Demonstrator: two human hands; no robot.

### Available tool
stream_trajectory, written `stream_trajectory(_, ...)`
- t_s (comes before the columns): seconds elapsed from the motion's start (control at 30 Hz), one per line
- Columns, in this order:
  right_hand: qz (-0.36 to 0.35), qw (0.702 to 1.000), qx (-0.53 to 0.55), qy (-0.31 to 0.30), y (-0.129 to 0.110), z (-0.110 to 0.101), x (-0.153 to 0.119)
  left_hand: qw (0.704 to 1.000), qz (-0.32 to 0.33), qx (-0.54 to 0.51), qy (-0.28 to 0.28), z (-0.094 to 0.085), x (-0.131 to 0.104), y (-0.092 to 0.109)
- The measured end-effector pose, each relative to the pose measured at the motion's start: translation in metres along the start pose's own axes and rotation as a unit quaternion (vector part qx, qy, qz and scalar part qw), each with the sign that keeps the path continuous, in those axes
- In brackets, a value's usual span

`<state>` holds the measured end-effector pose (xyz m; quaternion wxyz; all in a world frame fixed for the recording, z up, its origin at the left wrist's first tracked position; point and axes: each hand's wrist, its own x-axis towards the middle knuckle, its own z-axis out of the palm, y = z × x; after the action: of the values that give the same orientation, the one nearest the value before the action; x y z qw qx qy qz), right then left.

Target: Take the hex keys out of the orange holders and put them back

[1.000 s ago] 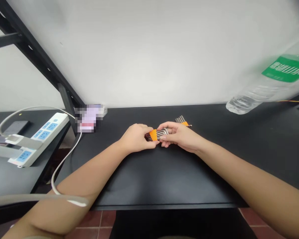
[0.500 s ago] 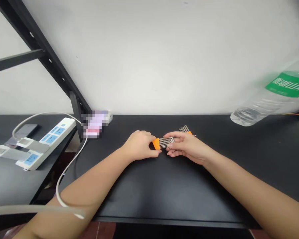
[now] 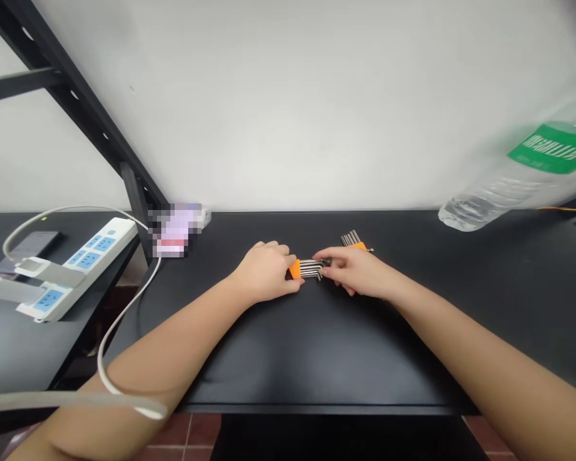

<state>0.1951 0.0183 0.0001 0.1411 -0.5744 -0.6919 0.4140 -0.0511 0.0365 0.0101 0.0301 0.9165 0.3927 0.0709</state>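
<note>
My left hand [image 3: 267,272] is closed round the orange holder [image 3: 294,269] of a hex key set, low over the black table. Several silver hex keys [image 3: 310,269] stick out of the holder to the right, with their bent ends facing my right hand [image 3: 358,270]. The thumb and forefinger of that hand pinch at the bent ends; which key they grip is too small to make out. Just behind my right hand lies a second hex key set [image 3: 351,239] in an orange holder, partly covered by the hand.
A water bottle [image 3: 489,198] with a green label stands at the back right by the wall. Left are a white power strip [image 3: 84,269], a phone [image 3: 33,250] and a white cable [image 3: 106,333] crossing near my left forearm. A black metal frame [image 3: 84,109] rises there.
My right fingers have drawn slightly right off the keys, showing more of their bent ends. My left hand keeps its hold on the holder. The whole view has shifted a little.
</note>
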Motion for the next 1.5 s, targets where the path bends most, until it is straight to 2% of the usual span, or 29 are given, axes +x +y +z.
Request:
stream_trajectory(0.07,-0.043,0.992,-0.106,0.055,0.001,0.000,-0.004,1.000,0.007,-0.012,-0.007,-0.001,0.000,-0.001)
stream_trajectory(0.17,-0.151,0.947,-0.244,0.144,0.000,0.006,-0.012,1.000,0.008,-0.023,-0.007,-0.001,-0.001,-0.004)
stream_trajectory(0.23,-0.220,0.916,-0.301,0.151,-0.002,0.012,-0.017,1.000,0.006,-0.021,-0.004,-0.001,-0.001,-0.006)
stream_trajectory(0.3,-0.254,0.899,-0.336,0.121,-0.002,0.020,-0.020,1.000,0.004,-0.021,-0.004,0.000,0.000,-0.006)
stream_trajectory(0.43,-0.248,0.892,-0.372,0.062,0.003,0.032,-0.022,1.000,0.001,-0.025,-0.004,0.000,0.001,-0.007)
stream_trajectory(0.57,-0.248,0.886,-0.389,0.048,0.006,0.037,-0.025,1.000,-0.001,-0.023,-0.015,-0.001,0.001,-0.008)
stream_trajectory(1.0,-0.248,0.876,-0.407,0.072,0.006,0.039,-0.035,0.998,-0.012,-0.005,-0.054,-0.014,0.001,-0.010)
stream_trajectory(1.2,-0.251,0.881,-0.393,0.079,0.007,0.039,-0.039,0.999,-0.013,0.004,-0.048,-0.015,-0.001,-0.013)
stream_trajectory(1.37,-0.256,0.885,-0.379,0.081,0.012,0.035,-0.038,0.999,-0.015,-0.002,-0.040,-0.017,-0.004,-0.028)
stream_trajectory(1.5,-0.251,0.894,-0.363,0.076,0.014,0.030,-0.033,0.999,-0.020,-0.033,-0.012,-0.015,-0.004,-0.036)
